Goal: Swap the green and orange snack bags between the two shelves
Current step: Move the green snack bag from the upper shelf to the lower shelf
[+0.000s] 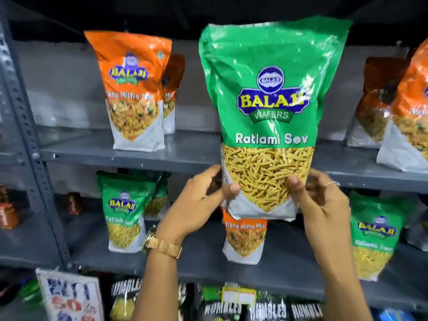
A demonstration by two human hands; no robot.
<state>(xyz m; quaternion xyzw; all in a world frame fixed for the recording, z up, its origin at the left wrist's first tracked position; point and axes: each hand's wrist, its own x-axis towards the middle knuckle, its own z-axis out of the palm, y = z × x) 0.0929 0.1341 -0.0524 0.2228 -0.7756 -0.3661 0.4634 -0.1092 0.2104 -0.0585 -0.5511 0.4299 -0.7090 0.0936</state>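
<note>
Head view. We see the green bag (268, 107) held upright at centre, in front of the upper shelf (190, 150). The left hand (196, 205) clamps its lower left corner, thumb on the front, fingers behind; the right hand (324, 205) clamps the lower right corner likewise. At 10 o'clock an orange bag (134, 89) stands on the upper shelf, with more at 3 o'clock. On the lower shelf (203, 262) we note green bags at 8 and 4 o'clock, and an orange bag at 6 o'clock, partly hidden behind the held one.
</note>
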